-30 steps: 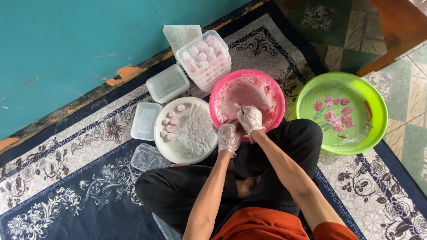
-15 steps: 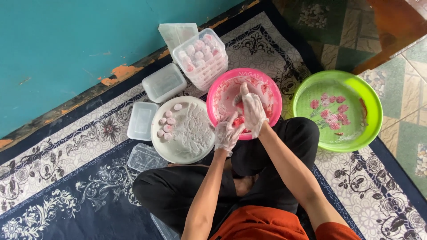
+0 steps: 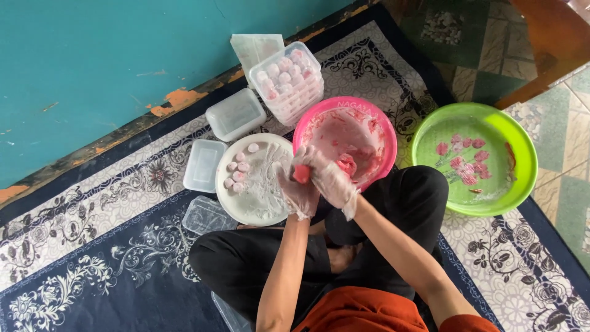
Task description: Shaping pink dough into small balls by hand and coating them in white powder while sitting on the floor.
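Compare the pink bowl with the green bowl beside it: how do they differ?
The pink bowl is smaller and smeared inside with pink dough; the green bowl is wider and nearly bare, showing a printed flower pattern. The pink bowl sits right beside the gloved hands; the green bowl sits apart, off to the person's right. Both are round plastic bowls on the rug.

— Where are my hands?

— My left hand (image 3: 299,192) and right hand (image 3: 329,178) meet over the gap between the plate (image 3: 264,200) on my left and the bowl (image 3: 369,117) beside it.

— And around them?

— A second bowl (image 3: 522,154) sits further right. Behind the plate stands a stacked tub (image 3: 289,83); lidded boxes (image 3: 235,114) lie to its left.
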